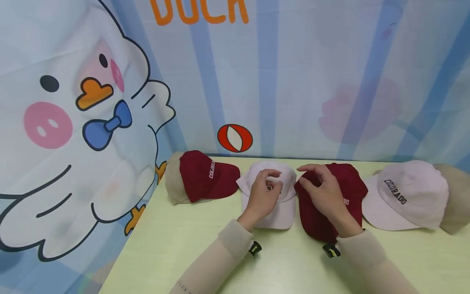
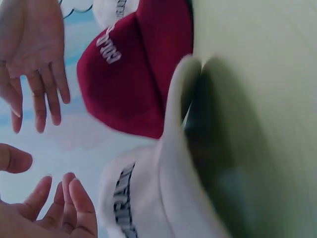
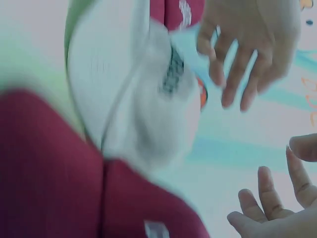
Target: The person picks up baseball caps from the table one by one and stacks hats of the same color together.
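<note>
My left hand (image 1: 261,198) hovers in front of a white baseball cap (image 1: 280,216), fingers loosely bent and nothing between them. To its right, my right hand (image 1: 328,198) is held over a dark red baseball cap (image 1: 312,218), thumb and fingers apart and also empty. Both wrist views show the palms facing each other, with a gap between the hands and the caps. Dark lettering marks the front of the white cap (image 2: 131,193), partly covered by the left hand in the head view. The right hand and wrist cover part of the red cap's lettering.
At the row's left end, another dark red cap (image 1: 200,175) overlaps a beige cap (image 1: 172,181). A pale pink cap (image 1: 415,192) lettered COLORADO and a tan cap (image 1: 455,196) lie at the right. A printed cloth backdrop (image 1: 304,81) rises behind the pale yellow table (image 1: 161,245).
</note>
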Demonstrator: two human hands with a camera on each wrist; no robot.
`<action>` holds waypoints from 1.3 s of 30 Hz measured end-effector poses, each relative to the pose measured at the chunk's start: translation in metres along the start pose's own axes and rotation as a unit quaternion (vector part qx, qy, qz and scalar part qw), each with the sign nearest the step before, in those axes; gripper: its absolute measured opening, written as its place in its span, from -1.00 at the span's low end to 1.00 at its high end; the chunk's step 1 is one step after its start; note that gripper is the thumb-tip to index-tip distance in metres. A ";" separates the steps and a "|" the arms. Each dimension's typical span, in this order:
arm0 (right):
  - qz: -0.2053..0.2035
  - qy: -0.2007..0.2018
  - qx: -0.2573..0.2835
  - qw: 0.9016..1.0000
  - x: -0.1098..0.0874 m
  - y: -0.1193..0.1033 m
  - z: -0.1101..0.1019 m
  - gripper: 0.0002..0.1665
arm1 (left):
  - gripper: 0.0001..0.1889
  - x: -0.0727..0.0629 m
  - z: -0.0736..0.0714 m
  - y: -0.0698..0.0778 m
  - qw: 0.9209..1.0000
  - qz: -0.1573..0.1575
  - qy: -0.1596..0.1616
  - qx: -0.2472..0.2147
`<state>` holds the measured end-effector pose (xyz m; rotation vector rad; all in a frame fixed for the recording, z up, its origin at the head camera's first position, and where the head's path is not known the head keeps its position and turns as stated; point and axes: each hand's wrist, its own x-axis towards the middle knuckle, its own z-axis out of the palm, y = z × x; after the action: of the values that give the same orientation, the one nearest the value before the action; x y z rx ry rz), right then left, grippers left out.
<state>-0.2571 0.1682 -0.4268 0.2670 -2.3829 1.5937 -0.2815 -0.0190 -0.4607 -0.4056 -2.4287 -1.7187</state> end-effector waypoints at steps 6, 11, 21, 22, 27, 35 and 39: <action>0.063 -0.063 0.108 0.990 -0.002 -0.008 0.041 -0.61 | -0.74 0.001 -0.027 -0.005 0.996 -0.025 0.082 0.039; 0.120 -0.131 0.174 0.968 0.003 -0.011 0.075 -0.49 | -0.70 0.006 -0.052 -0.013 0.986 -0.051 0.139 0.073; 0.227 -0.200 0.287 0.909 0.009 -0.007 0.135 -0.30 | -0.53 0.012 -0.102 -0.033 0.959 -0.095 0.239 0.117; 0.232 -0.202 0.293 0.905 0.008 -0.006 0.140 -0.28 | -0.51 0.012 -0.107 -0.034 0.956 -0.100 0.250 0.118; 0.237 -0.215 0.313 0.894 0.007 -0.004 0.162 -0.21 | -0.41 0.012 -0.126 -0.042 0.938 -0.126 0.295 0.129; 0.235 -0.200 0.357 0.882 0.009 -0.002 0.184 -0.20 | -0.24 0.016 -0.147 -0.048 0.911 -0.187 0.343 0.134; 0.236 -0.195 0.374 0.875 0.011 0.001 0.189 -0.19 | -0.21 0.020 -0.158 -0.052 0.905 -0.215 0.351 0.111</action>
<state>-0.2896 -0.0066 -0.4928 0.1554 -2.0432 2.9159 -0.3223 -0.1808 -0.4488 0.7108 -2.1852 -1.3402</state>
